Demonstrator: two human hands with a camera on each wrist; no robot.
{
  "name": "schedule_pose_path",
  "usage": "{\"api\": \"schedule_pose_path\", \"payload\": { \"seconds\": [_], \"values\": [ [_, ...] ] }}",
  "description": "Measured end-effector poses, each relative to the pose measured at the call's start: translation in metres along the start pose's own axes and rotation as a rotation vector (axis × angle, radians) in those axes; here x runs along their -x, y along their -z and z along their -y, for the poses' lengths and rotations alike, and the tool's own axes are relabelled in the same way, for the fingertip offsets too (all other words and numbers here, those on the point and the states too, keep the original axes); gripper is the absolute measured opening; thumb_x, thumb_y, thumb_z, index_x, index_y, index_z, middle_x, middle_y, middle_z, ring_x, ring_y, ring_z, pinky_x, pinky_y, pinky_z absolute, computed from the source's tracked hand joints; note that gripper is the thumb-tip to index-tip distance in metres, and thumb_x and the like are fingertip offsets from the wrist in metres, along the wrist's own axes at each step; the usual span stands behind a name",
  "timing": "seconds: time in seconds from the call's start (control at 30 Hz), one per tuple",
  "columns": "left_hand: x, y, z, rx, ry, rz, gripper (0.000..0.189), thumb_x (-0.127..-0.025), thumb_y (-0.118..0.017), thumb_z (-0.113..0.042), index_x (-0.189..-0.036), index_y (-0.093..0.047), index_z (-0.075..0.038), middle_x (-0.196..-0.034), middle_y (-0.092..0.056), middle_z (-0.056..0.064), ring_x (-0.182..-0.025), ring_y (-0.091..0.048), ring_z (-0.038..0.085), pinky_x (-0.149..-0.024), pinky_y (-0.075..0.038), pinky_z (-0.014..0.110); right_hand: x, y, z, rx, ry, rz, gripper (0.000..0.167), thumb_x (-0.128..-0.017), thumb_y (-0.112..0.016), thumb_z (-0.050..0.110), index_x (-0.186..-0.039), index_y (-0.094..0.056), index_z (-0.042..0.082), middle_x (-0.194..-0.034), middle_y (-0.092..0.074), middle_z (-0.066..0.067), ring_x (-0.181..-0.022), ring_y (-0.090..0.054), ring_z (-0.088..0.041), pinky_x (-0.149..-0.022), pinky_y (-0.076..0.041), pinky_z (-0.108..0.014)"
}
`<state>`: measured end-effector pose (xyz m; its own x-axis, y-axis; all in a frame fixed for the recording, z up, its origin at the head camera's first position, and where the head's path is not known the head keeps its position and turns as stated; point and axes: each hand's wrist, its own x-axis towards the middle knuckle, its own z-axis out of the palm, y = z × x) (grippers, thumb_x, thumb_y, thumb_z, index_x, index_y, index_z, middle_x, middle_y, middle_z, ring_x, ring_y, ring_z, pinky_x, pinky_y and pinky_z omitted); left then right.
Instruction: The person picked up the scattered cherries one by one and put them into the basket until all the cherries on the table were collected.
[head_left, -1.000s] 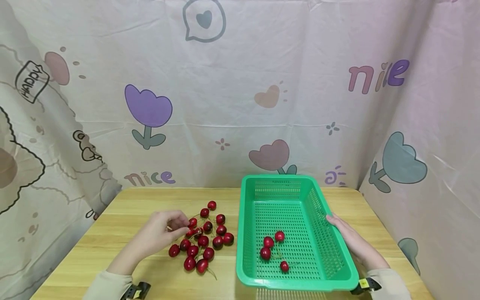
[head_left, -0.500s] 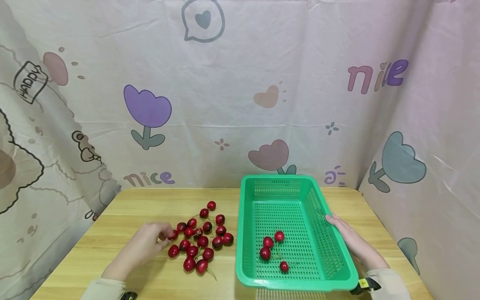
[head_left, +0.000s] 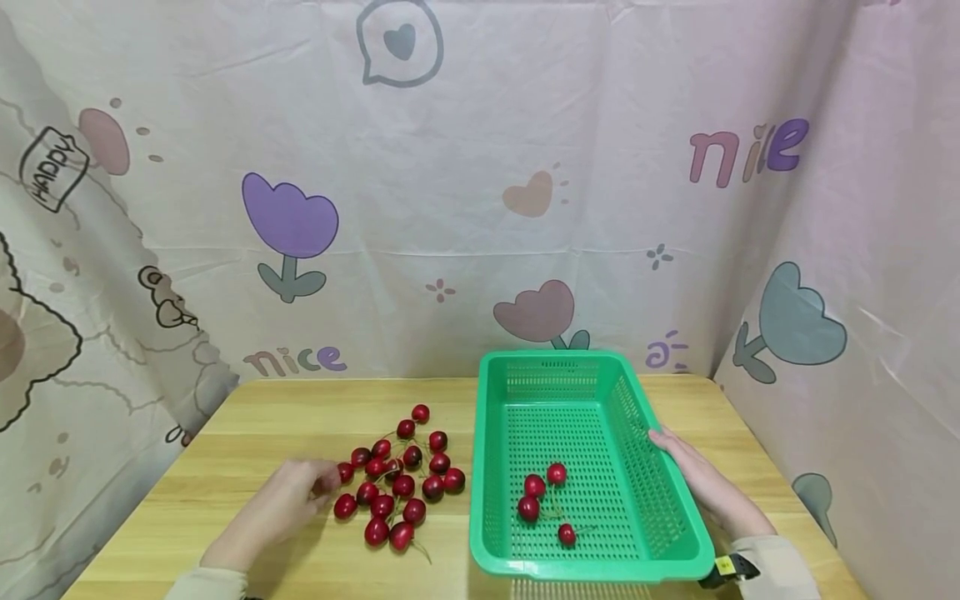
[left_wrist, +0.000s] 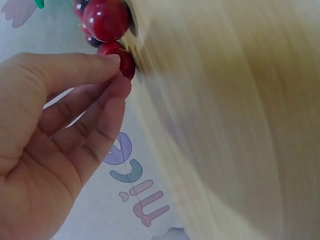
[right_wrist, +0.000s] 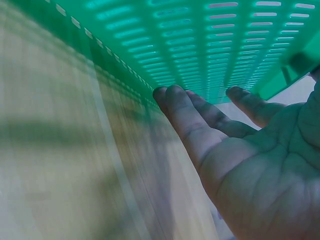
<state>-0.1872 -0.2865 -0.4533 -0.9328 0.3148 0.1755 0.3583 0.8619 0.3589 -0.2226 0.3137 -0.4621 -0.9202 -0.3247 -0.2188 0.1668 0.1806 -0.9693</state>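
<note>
On the bench (head_left: 255,425), near left: left hand (head_left: 295,493), grip almost closed at an edge cherry (head_left: 344,472) of the pile (head_left: 403,486); hold cannot be told. Near right: right hand (head_left: 708,483), fingers (right_wrist: 187,112) straight against green basket (head_left: 592,570), four cherries (head_left: 528,509) inside. Step, seemingly: picking one cherry; lifting calls for a firm pinch. In the way: basket's wall. Far: printed cloth (head_left: 435,167).

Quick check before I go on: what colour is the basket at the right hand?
Bright green; the basket shows best in the head view.
</note>
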Motion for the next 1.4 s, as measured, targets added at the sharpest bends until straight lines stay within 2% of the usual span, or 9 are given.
{"api": "schedule_pose_path", "payload": {
  "seconds": [0.2, 0.47, 0.73, 1.0, 1.23, 1.4],
  "values": [
    [0.000, -0.002, 0.002, -0.020, -0.012, -0.019, 0.029, -0.077, -0.083, 0.009, -0.084, -0.074, -0.018, -0.081, -0.071, -0.010, -0.074, -0.059, 0.001, -0.067, -0.056, 0.023, 0.000, 0.000, -0.001, 0.005, -0.001, -0.007, 0.082, -0.115, -0.031, 0.056, -0.173, 0.007, 0.013, -0.142, -0.053, -0.027, -0.107, -0.072, -0.023, -0.092, -0.065, -0.045],
    [-0.001, -0.002, 0.002, -0.030, 0.018, -0.012, 0.028, -0.078, -0.082, 0.008, -0.085, -0.074, -0.018, -0.083, -0.074, -0.007, -0.075, -0.063, 0.005, -0.069, -0.057, 0.025, 0.000, 0.000, -0.002, -0.014, 0.001, 0.008, 0.082, -0.115, -0.032, 0.056, -0.172, 0.008, 0.013, -0.141, -0.055, -0.026, -0.108, -0.072, -0.024, -0.093, -0.064, -0.046],
    [-0.001, 0.001, 0.004, -0.037, -0.030, -0.050, 0.027, -0.079, -0.083, 0.007, -0.084, -0.075, -0.018, -0.083, -0.076, -0.005, -0.075, -0.065, 0.004, -0.069, -0.060, 0.025, 0.000, -0.002, -0.002, -0.011, -0.007, -0.007, 0.082, -0.114, -0.032, 0.057, -0.173, 0.008, 0.014, -0.146, -0.051, -0.030, -0.109, -0.071, -0.024, -0.094, -0.064, -0.046],
    [-0.005, 0.006, 0.001, -0.062, -0.016, -0.094, 0.025, -0.079, -0.084, 0.007, -0.085, -0.076, -0.016, -0.085, -0.078, -0.003, -0.076, -0.069, 0.008, -0.069, -0.060, 0.024, 0.001, -0.003, -0.002, 0.012, -0.022, -0.057, 0.084, -0.114, -0.034, 0.057, -0.173, 0.006, 0.013, -0.157, -0.039, -0.034, -0.110, -0.070, -0.025, -0.093, -0.064, -0.043],
    [-0.009, 0.013, -0.003, -0.081, 0.009, -0.094, 0.026, -0.082, -0.083, 0.005, -0.082, -0.073, -0.019, -0.077, -0.070, -0.010, -0.072, -0.058, 0.000, -0.065, -0.055, 0.023, 0.001, -0.003, -0.002, 0.032, -0.028, -0.085, 0.085, -0.113, -0.034, 0.057, -0.173, 0.005, 0.011, -0.163, -0.031, -0.034, -0.113, -0.068, -0.026, -0.094, -0.063, -0.041],
    [-0.012, 0.017, -0.004, -0.078, -0.009, -0.108, 0.027, -0.083, -0.081, 0.007, -0.082, -0.072, -0.019, -0.075, -0.068, -0.010, -0.070, -0.055, -0.002, -0.063, -0.053, 0.022, 0.001, -0.003, -0.002, 0.039, -0.030, -0.088, 0.085, -0.113, -0.035, 0.057, -0.173, 0.005, 0.011, -0.164, -0.029, -0.034, -0.113, -0.068, -0.025, -0.094, -0.063, -0.041]
  ]
}}
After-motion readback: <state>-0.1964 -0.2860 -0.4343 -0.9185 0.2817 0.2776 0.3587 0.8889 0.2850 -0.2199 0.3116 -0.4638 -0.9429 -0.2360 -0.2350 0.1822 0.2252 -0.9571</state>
